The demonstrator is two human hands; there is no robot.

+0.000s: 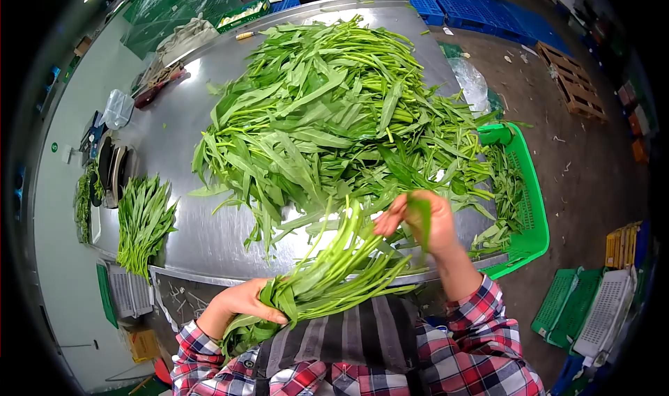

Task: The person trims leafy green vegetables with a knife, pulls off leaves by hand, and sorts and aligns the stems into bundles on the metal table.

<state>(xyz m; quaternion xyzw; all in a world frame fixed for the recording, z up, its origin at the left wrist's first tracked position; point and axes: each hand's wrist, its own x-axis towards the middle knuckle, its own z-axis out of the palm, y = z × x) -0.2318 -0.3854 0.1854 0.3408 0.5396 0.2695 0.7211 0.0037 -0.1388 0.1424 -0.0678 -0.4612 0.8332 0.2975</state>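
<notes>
1. My left grip [251, 300] is closed around a bunch of greens [338, 270] at the lower centre of the frame, leafy end to the lower left, stems fanning up and right.
2. My right grip [431, 222], right of centre, has its fingers curled near those stems, with a leaf [424, 218] across it. It is blurred, so I can't tell whether I'm pinching that leaf or holding nothing.
3. The big heap [320, 103] covers the upper middle of the tabletop [198, 235]; a tidier bundle [145, 218] lies at the left.
4. Only one end of my bunch is held, so if my thumb eased, I judge the outer stems could slip over the near edge.
5. Squeezing harder might bruise the soft leaves.
6. The heap straggles toward the green basket [535, 232] at the right; a careless sweep of my right arm could drag good stems in among its leaves.
</notes>
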